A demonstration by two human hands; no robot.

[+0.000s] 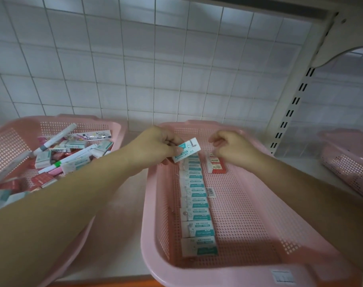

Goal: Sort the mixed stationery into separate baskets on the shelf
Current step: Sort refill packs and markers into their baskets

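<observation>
— Progress, from the head camera: how far had the sorting got?

— Partway, I'd judge. The middle basket (151, 204) on the shelf (118, 224) already held a neat column of teal-and-white eraser boxes (197, 214) running from its near wall toward the far end, with a short stack of red boxes (216, 165) just beside it. The left basket (17, 129) was still heaped with mixed boxes and marker pens (56, 137), so plenty remained.

— And the hands?

— The left hand (155, 146) pinched one teal box (186, 149) between thumb and fingers, over the far end of the column. The right hand (232, 148) hovered near the red stack, fingers loosely curled, grasping nothing I could see.

— Which way did the held box lie?

— Its long axis ran crosswise, tilted up toward the right, roughly matching the laid boxes, whose long sides ran across the basket.
</observation>
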